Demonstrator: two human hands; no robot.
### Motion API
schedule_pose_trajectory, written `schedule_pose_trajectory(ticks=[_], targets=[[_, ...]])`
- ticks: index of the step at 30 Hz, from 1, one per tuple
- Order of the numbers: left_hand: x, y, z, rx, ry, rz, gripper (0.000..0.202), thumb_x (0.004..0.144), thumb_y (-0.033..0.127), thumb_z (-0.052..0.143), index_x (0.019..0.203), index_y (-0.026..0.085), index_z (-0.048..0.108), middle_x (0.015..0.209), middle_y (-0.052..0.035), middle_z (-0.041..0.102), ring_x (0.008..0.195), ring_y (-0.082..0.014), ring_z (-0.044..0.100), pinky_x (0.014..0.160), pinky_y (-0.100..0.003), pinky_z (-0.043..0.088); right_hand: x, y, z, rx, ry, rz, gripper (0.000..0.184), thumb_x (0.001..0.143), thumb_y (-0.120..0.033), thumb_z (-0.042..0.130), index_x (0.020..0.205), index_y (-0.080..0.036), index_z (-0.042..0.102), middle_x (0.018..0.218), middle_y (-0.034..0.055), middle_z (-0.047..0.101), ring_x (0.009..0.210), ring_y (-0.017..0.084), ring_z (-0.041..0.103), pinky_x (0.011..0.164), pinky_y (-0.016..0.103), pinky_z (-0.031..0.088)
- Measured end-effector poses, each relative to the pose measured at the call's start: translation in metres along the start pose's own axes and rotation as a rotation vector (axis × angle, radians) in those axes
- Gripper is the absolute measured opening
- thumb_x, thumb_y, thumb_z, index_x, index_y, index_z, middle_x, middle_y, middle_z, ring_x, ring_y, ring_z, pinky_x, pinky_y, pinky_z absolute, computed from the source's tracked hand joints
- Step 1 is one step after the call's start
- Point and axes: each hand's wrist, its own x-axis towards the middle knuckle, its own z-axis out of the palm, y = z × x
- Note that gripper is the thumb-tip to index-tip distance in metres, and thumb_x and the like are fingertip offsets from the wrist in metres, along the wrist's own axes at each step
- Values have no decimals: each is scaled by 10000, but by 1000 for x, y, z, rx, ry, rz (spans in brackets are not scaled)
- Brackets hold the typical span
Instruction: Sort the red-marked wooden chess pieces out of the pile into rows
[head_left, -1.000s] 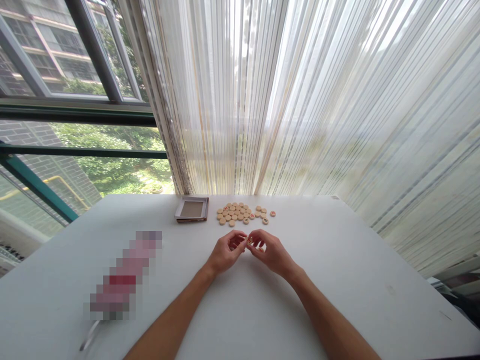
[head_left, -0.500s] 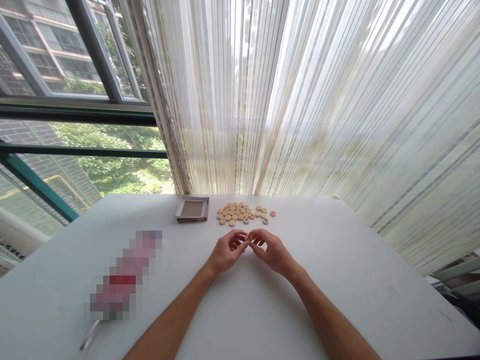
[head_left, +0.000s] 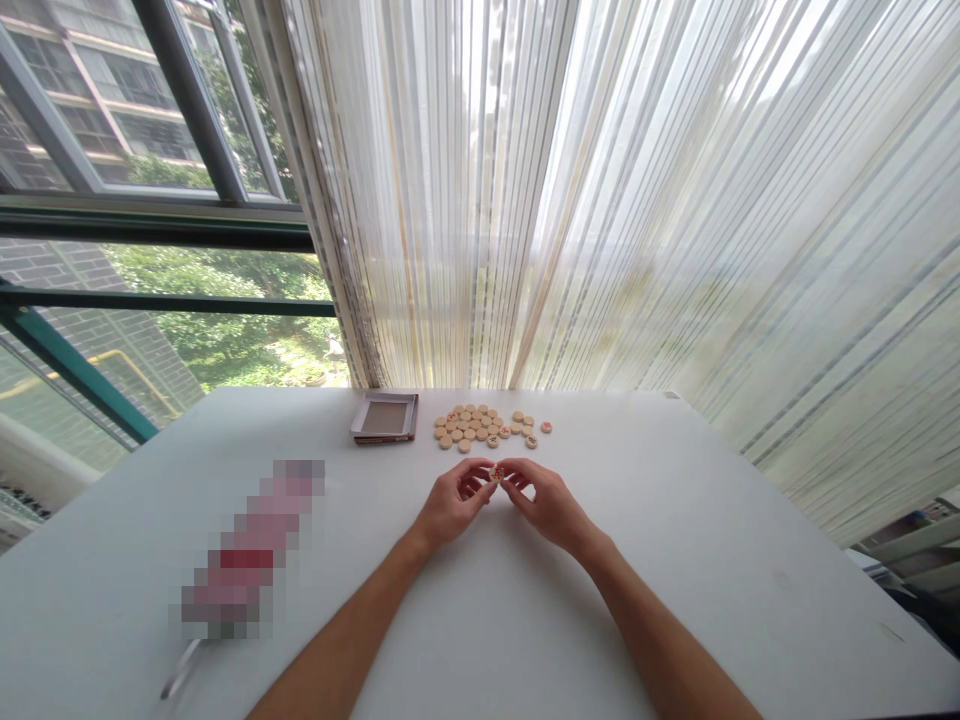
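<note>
Between the fingertips of both hands is a round xiangqi piece [head_left: 496, 474] with red marking on the face turned to me. My left hand [head_left: 455, 500] pinches it from the left side, thumb below and fingers curled. On the other side, my right hand [head_left: 546, 500] grips it with thumb and forefinger. Just beyond the hands lies a cluster of pale wooden xiangqi pieces [head_left: 469, 432], most showing blank faces, a few with red or dark characters. A smaller group of pieces [head_left: 517, 429] lies to its right, with one red-marked piece [head_left: 546, 427] at the far right.
A shallow open box [head_left: 414, 420] sits left of the pieces, near the white table's [head_left: 675, 560] back edge. On the left lies a long pinkish thing [head_left: 262, 540], blurred out, with a thin strap. String curtains [head_left: 600, 250] hang behind the table beside an open window [head_left: 187, 100].
The held piece has turned slightly and shifted a little to the left between the fingertips. Both arms stay in nearly the same place.
</note>
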Motion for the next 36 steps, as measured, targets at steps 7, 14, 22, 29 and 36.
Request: schedule_pose_trajectory(ticks=[7,14,22,29,36], targets=[[0,0,0,-23,0,-6,374,832,400,667,1119,168,603,889,-67,698,735,-166,661,677,-295,558,0,-2,-1,-8,-11,24,191,928,-244,536,1103,-235,611,972,36,706,834,166,682,745,288,561],[-1,1,1,-49,-25,-28,374,831,406,671,1117,179,590,869,-67,718,738,-174,667,686,-303,554,0,-3,-1,12,-11,22,184,926,-220,540,1097,-241,606,948,18,700,837,152,675,756,272,549],[-1,2,1,-61,-21,-29,411,830,417,667,1151,173,592,841,-62,701,766,-186,665,677,-301,556,-1,-2,-2,38,-20,28,189,951,-219,489,1105,-231,597,993,40,700,880,166,671,780,292,542],[-1,3,1,-50,-22,-22,412,830,421,666,1151,171,601,870,-71,707,782,-191,673,690,-311,564,-1,-1,-1,46,-11,33,174,957,-239,479,1087,-229,594,971,48,703,857,177,673,777,316,545],[-1,2,1,-48,-16,-30,429,821,430,675,1155,170,608,896,-79,718,774,-188,676,684,-305,565,0,-4,-2,66,-7,34,142,947,-246,505,1050,-225,600,917,36,695,832,167,670,768,304,547]])
